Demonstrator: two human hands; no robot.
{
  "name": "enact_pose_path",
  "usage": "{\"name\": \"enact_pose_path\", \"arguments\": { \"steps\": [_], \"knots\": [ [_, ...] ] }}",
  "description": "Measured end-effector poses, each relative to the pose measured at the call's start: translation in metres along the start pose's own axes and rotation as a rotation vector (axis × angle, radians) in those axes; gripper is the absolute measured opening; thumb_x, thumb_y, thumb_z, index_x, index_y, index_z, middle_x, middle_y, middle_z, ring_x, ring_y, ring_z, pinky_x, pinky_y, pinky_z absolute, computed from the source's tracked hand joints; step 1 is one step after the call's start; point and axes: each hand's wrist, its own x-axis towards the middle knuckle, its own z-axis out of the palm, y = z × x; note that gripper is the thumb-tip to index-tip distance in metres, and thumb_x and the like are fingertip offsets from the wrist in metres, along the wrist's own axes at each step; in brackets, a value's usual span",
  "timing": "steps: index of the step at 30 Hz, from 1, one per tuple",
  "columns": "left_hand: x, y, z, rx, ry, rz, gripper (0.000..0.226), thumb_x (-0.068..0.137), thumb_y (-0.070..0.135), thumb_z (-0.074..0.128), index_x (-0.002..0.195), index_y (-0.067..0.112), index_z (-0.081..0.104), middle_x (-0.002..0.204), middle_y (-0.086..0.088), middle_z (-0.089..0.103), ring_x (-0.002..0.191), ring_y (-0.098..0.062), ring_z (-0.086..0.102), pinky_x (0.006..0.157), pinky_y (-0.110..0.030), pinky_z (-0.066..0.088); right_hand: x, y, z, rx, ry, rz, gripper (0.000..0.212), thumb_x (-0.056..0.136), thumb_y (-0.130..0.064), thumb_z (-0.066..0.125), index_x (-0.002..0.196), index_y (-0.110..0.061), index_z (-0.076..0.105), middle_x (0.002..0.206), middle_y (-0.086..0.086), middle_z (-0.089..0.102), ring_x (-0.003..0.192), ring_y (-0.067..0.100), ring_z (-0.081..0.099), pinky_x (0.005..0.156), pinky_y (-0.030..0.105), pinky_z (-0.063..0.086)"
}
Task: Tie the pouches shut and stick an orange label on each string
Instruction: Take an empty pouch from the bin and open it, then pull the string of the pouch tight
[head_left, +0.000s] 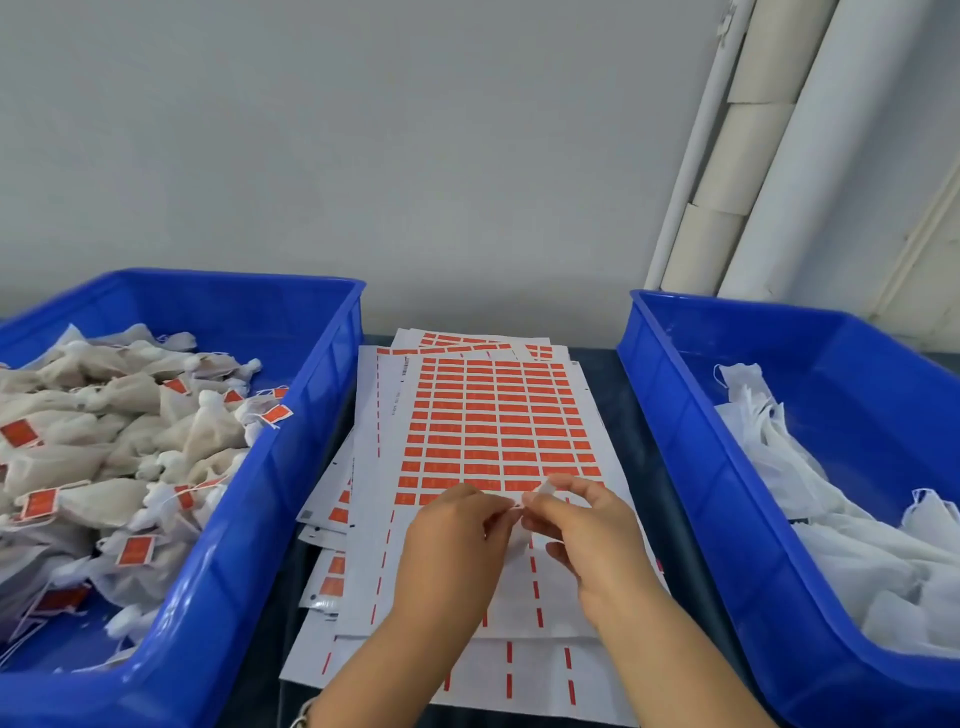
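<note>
Pouches already tied and tagged with orange labels fill the blue bin at nine o'clock, lying in a loose heap with their strings trailing over one another. At three o'clock a second blue bin holds a pile of limp white pouches with no labels on them. Between the two bins, at the centre of the table, lies a fanned stack of label sheets; the top sheet carries rows of orange labels across its far half, while its near half shows mostly bare backing with thin orange strips.

Both hands meet over the near edge of the orange rows, at about six o'clock from the sheet's middle. The left hand has its fingers curled inward, thumb and forefinger pinching a small pale piece at their tips. The right hand also pinches it from the other side, its forefinger and thumb closed together, with a small whitish tab showing above them; the remaining fingers bend loosely. Whether that piece is a string, a label or backing paper cannot be told.

At one o'clock, white pipes run up the grey wall.
</note>
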Motion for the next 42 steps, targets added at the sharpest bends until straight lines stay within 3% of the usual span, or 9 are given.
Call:
{"name": "enact_pose_path", "arguments": {
  "steps": [4, 7, 12, 15, 20, 23, 29, 34, 42],
  "knots": [
    [0.001, -0.003, -0.001, 0.050, -0.012, 0.042, 0.025, 0.094, 0.035, 0.051, 0.115, 0.033, 0.064, 0.113, 0.017, 0.059, 0.087, 0.000, 0.047, 0.076, -0.002, 0.027, 0.001, 0.001, -0.005, -0.208, -0.021, -0.189, 0.022, 0.084, -0.024, 0.072, 0.088, -0.039, 0.057, 0.099, -0.012, 0.065, 0.083, 0.008, 0.066, 0.062, 0.013, 0.046],
    [0.001, -0.008, -0.007, 0.100, -0.034, 0.089, 0.026, 0.094, 0.034, 0.049, 0.118, 0.034, 0.061, 0.115, 0.015, 0.061, 0.096, -0.003, 0.055, 0.082, -0.006, 0.031, -0.002, 0.003, -0.008, -0.486, -0.244, -0.373, 0.020, 0.093, -0.029, 0.058, 0.089, -0.048, 0.054, 0.102, -0.027, 0.055, 0.091, -0.002, 0.055, 0.073, 0.003, 0.038],
    [0.005, -0.013, -0.012, 0.178, -0.070, 0.146, 0.024, 0.095, 0.035, 0.049, 0.114, 0.036, 0.062, 0.107, 0.015, 0.064, 0.080, 0.000, 0.049, 0.062, 0.003, 0.023, 0.002, 0.004, -0.010, -0.718, -0.326, -0.450, 0.013, 0.089, -0.038, 0.060, 0.092, -0.050, 0.055, 0.094, -0.029, 0.045, 0.087, -0.005, 0.047, 0.070, 0.002, 0.034],
    [0.011, -0.016, -0.016, 0.189, -0.094, 0.215, 0.022, 0.094, 0.034, 0.050, 0.114, 0.035, 0.061, 0.107, 0.016, 0.062, 0.081, 0.001, 0.045, 0.063, 0.005, 0.021, 0.009, 0.005, -0.008, -0.660, -0.305, -0.452, 0.013, 0.086, -0.037, 0.063, 0.080, -0.046, 0.056, 0.098, -0.029, 0.043, 0.097, -0.001, 0.045, 0.088, 0.009, 0.034],
    [0.033, -0.017, -0.026, 0.184, -0.210, 0.323, 0.030, 0.093, 0.021, 0.055, 0.120, 0.033, 0.052, 0.118, 0.014, 0.054, 0.102, -0.006, 0.050, 0.091, -0.013, 0.039, 0.023, 0.014, -0.012, -0.654, -0.278, -0.493, 0.011, 0.087, -0.034, 0.066, 0.079, -0.036, 0.058, 0.116, -0.033, 0.035, 0.113, -0.007, 0.033, 0.096, 0.015, 0.025],
    [0.053, -0.021, -0.029, 0.184, -0.120, 0.297, 0.033, 0.091, 0.023, 0.057, 0.122, 0.033, 0.051, 0.120, 0.014, 0.053, 0.106, -0.005, 0.049, 0.093, -0.015, 0.038, 0.036, 0.019, -0.017, -0.575, -0.289, -0.439, 0.011, 0.089, -0.033, 0.062, 0.078, -0.032, 0.060, 0.112, -0.040, 0.043, 0.107, -0.011, 0.042, 0.094, 0.017, 0.030],
    [0.093, -0.012, -0.005, 0.102, -0.073, 0.132, 0.021, 0.093, 0.033, 0.050, 0.114, 0.033, 0.054, 0.113, 0.016, 0.056, 0.092, -0.001, 0.047, 0.080, -0.006, 0.034, 0.056, 0.020, -0.005, -0.337, -0.354, -0.163, 0.014, 0.097, -0.029, 0.050, 0.086, -0.023, 0.057, 0.102, -0.019, 0.067, 0.099, 0.005, 0.060, 0.073, 0.008, 0.044],
    [0.110, -0.006, 0.005, 0.067, -0.064, 0.101, 0.016, 0.095, 0.030, 0.047, 0.110, 0.032, 0.054, 0.100, 0.019, 0.048, 0.089, -0.003, 0.048, 0.077, -0.008, 0.034, 0.069, 0.015, -0.010, -0.216, -0.282, -0.053, 0.009, 0.096, -0.027, 0.053, 0.090, -0.024, 0.059, 0.098, -0.018, 0.065, 0.097, 0.010, 0.061, 0.089, 0.027, 0.052],
    [0.106, -0.015, 0.001, 0.009, -0.034, 0.149, 0.009, 0.094, 0.031, 0.047, 0.101, 0.035, 0.050, 0.098, 0.022, 0.044, 0.088, -0.001, 0.047, 0.072, 0.000, 0.031, 0.064, 0.009, -0.007, -0.207, -0.309, -0.062, 0.007, 0.091, -0.034, 0.059, 0.097, -0.038, 0.060, 0.100, -0.029, 0.059, 0.095, 0.002, 0.059, 0.057, 0.008, 0.046]
  ]
}}
